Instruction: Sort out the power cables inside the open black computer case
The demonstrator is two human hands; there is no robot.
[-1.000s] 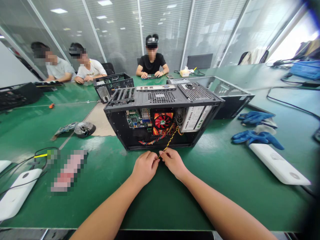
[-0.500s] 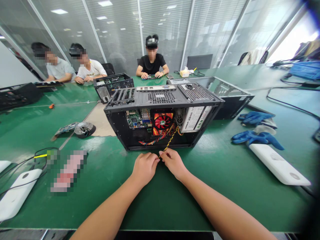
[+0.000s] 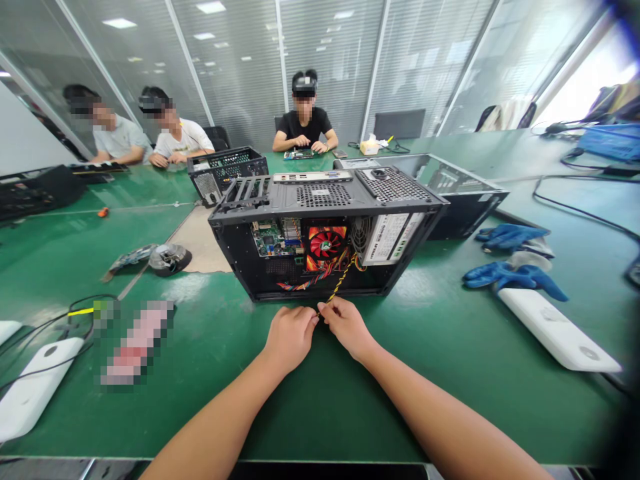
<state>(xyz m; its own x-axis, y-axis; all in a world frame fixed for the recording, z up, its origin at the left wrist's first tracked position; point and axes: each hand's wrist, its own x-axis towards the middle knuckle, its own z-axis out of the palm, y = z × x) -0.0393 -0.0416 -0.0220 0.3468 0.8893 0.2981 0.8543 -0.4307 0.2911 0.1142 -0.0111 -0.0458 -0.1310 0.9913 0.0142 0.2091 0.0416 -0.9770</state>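
Note:
A black computer case [image 3: 320, 207] lies in front of me with its open side facing me. Inside it show a motherboard [image 3: 273, 239], a red cooling fan [image 3: 326, 244] and a power supply [image 3: 393, 239] with a white label. A twisted yellow-and-black cable [image 3: 343, 279] runs out from near the power supply over the case's lower edge. My left hand [image 3: 291, 337] pinches the cable's near end, and my right hand [image 3: 346, 327] pinches it just beside. The fingertips of both hands almost meet; the cable's tip is hidden by them. Multicoloured wires [image 3: 307, 281] lie inside the case.
Blue work gloves [image 3: 510, 273] and a white power bank [image 3: 557, 330] are to the right. On the left are a roll of tape [image 3: 170, 259], a blurred-out pink item [image 3: 139, 342] and another white device [image 3: 43, 383]. Other cases and three people are across the green table [image 3: 200, 333].
My hands stay almost still on the cable. Across the table, the person in black has lifted one hand from the circuit board, which now lies on the table.

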